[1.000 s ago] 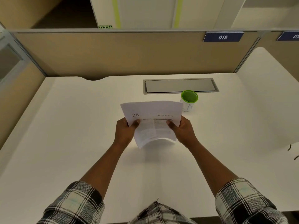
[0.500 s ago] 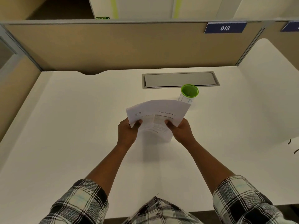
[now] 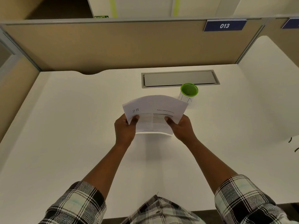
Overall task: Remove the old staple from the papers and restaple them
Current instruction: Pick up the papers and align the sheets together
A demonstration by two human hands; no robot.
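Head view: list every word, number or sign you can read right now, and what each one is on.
"28": top left of the front sheet of the papers held in both hands.
"Miscellaneous": same sheet, top right.
Body text lower on that sheet: too small to read.
"013": blue sign on the partition.
Second blue sign at the right edge: cut off, unreadable.
Green sign above the partition: blurred, unreadable.
Green-rimmed cup: faint markings, no legible text.
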